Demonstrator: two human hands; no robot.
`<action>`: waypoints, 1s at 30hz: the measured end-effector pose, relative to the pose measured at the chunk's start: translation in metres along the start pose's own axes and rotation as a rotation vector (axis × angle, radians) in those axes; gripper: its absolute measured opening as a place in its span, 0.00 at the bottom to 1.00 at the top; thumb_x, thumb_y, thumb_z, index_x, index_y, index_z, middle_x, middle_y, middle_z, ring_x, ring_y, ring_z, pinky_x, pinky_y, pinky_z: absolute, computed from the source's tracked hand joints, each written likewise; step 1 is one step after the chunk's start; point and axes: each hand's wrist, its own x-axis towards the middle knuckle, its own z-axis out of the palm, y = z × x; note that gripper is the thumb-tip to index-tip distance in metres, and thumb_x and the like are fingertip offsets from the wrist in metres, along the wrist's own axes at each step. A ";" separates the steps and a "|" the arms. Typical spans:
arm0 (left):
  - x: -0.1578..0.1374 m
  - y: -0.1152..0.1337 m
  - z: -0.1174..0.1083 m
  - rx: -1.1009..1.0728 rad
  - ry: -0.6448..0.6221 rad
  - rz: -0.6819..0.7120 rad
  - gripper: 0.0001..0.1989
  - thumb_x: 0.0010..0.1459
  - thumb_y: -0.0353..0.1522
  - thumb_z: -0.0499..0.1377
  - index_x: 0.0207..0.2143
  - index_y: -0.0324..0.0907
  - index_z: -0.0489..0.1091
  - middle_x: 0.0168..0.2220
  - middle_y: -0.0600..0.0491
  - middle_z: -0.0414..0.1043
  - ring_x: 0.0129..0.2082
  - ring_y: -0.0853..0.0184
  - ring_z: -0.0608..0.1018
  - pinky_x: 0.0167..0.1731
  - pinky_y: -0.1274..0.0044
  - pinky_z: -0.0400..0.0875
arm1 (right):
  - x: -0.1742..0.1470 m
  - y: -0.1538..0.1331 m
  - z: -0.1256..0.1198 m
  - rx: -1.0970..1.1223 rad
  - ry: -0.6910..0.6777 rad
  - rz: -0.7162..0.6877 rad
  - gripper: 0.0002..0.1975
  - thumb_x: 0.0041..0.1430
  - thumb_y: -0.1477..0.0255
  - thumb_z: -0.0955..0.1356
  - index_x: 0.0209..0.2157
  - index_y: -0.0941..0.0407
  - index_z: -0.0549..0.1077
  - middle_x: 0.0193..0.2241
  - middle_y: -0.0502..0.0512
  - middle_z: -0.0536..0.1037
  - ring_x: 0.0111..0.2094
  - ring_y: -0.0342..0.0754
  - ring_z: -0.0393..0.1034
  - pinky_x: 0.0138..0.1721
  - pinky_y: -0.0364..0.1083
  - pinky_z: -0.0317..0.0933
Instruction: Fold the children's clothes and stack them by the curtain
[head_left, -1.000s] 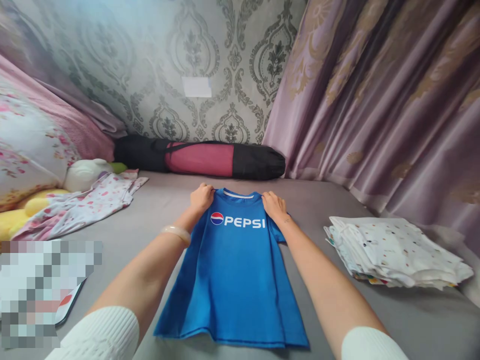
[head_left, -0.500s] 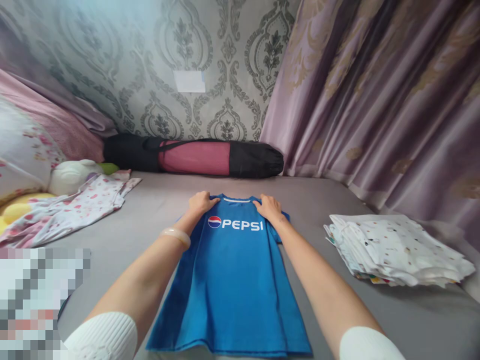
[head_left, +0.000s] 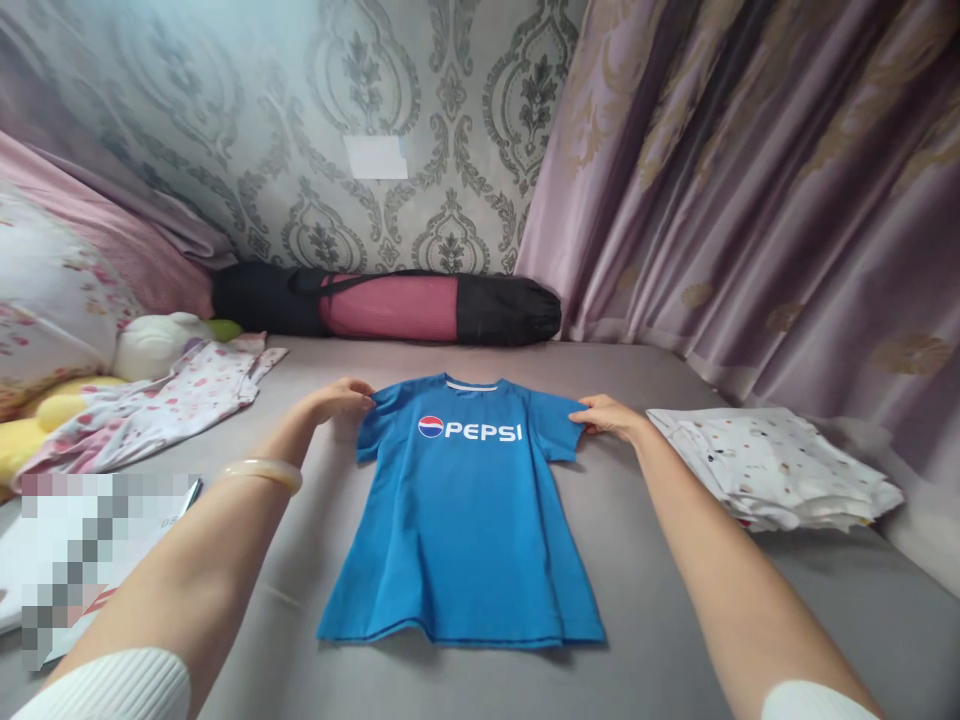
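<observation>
A blue T-shirt (head_left: 480,530) with a white PEPSI print lies face up on the grey sheet, its neckline pointing away from me. Out at the left sleeve, my left hand (head_left: 343,400) pinches the sleeve's outer edge between thumb and fingers. On the other side my right hand (head_left: 609,415) grips the end of the right sleeve. Both sleeves are spread outward from the body of the shirt. Soft creases run down its front, and the hem is a little wavy.
A stack of folded white patterned clothes (head_left: 780,465) sits to the right. At the back wall lies a black and pink rolled mat bag (head_left: 390,305). Leftward are printed pants (head_left: 195,390), a plush toy (head_left: 154,345) and partly blurred papers (head_left: 97,560). Purple curtains (head_left: 712,170) hang at right.
My hands have moved apart from the shoulders beside the collar to the two sleeves, which are now spread out. The shirt's hem appears farther from me in view.
</observation>
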 end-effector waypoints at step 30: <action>0.003 -0.039 0.038 0.416 0.299 0.081 0.18 0.63 0.41 0.48 0.43 0.41 0.72 0.43 0.41 0.74 0.44 0.54 0.77 0.42 0.70 0.68 | -0.009 0.009 0.048 -0.910 0.425 -0.107 0.19 0.71 0.67 0.54 0.51 0.57 0.70 0.43 0.67 0.78 0.47 0.57 0.73 0.47 0.52 0.61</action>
